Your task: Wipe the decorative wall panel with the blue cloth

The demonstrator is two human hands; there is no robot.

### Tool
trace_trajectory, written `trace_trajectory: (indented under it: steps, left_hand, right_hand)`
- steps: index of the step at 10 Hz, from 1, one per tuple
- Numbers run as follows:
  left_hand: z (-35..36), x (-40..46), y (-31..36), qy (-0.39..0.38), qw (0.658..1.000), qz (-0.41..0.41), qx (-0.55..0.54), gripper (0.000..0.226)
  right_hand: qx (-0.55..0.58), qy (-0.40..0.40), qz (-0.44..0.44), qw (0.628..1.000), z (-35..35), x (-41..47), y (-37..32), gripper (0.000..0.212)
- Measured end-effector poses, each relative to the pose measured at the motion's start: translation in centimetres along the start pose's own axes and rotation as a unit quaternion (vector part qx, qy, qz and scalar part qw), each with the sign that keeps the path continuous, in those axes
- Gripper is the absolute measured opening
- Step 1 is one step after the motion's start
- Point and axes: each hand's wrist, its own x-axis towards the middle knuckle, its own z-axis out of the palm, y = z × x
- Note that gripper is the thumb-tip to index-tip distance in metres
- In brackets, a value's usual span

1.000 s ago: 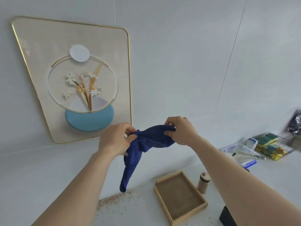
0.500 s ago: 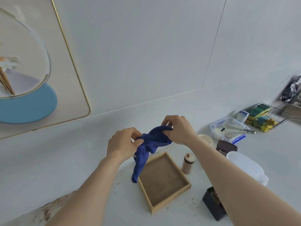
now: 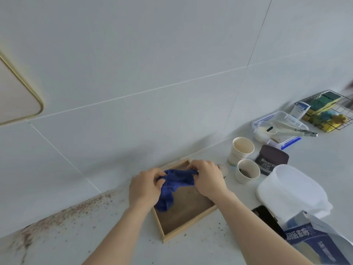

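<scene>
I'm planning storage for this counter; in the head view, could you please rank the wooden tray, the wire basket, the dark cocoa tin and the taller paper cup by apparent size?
1. Wooden tray
2. Wire basket, though it is farther away, so its true size is unsure.
3-4. Dark cocoa tin and taller paper cup look alike.

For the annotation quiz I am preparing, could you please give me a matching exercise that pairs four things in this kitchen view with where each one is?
Things:
1. blue cloth
2. wooden tray
3. sponges
4. decorative wall panel

Places:
A. in the wire basket at far right
B. on the wall at the left edge of view
C. bunched between the left hand and right hand
D. on the counter, below the hands

Pairs: 1-C, 2-D, 3-A, 4-B
</scene>
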Motion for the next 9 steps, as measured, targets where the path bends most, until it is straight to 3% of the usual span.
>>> trace_trajectory:
  steps: [2,4,5,6,9]
  left_hand:
    - [4.4,-0.4,-2.8,0.012,0.996,0.024,0.090,0.018]
    - [6.8,-1.7,-4.9,-0.109,0.976,0.065,0.175,0.049]
    - [7.0,-2.2,-5.6,-0.159,0.962,0.077,0.209,0.067]
    - [6.6,-2.5,-6.0,-0.199,0.952,0.084,0.219,0.079]
    - [1.7,-4.4,-6.7,-0.264,0.936,0.114,0.204,0.104]
  right_hand:
    - [-0.053,-0.048,-0.016,0.997,5.1,-0.8,3.3,0.038]
    - [-0.124,-0.117,-0.042,0.984,8.7,-2.4,5.3,0.055]
    - [-0.186,-0.191,-0.050,0.963,9.7,-3.1,6.1,0.069]
    - [-0.231,-0.250,-0.020,0.940,10.3,-3.5,6.5,0.091]
    - [-0.209,-0.336,0.083,0.914,8.0,-4.9,2.5,0.107]
